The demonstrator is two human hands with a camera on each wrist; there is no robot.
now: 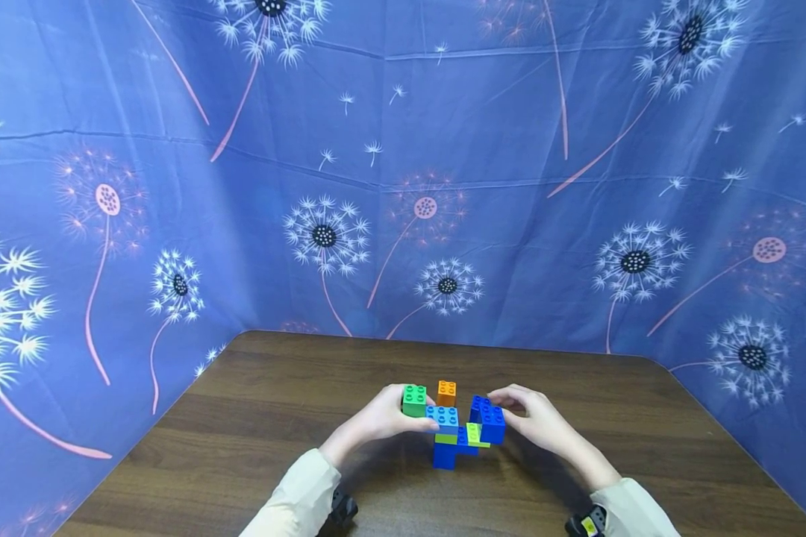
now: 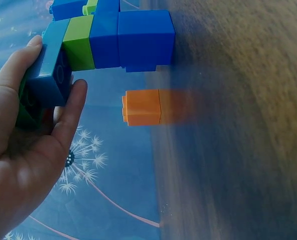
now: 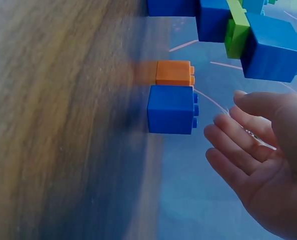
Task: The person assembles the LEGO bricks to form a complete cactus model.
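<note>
My left hand grips a toy building-brick structure at its left end, the thumb on a light blue brick and the other fingers round the far side. A green brick sits beside that thumb. The structure steps through lime and dark blue parts to a dark blue brick at its right end. Close by that end is my right hand, its fingers loosely bent. In the right wrist view, a gap shows between the right thumb and the dark blue end brick, and nothing lies in the palm.
An orange brick stands on the brown wooden table behind the structure. Beside it, another blue brick stands with its studs up. Blue cloth with dandelion prints hangs round the table.
</note>
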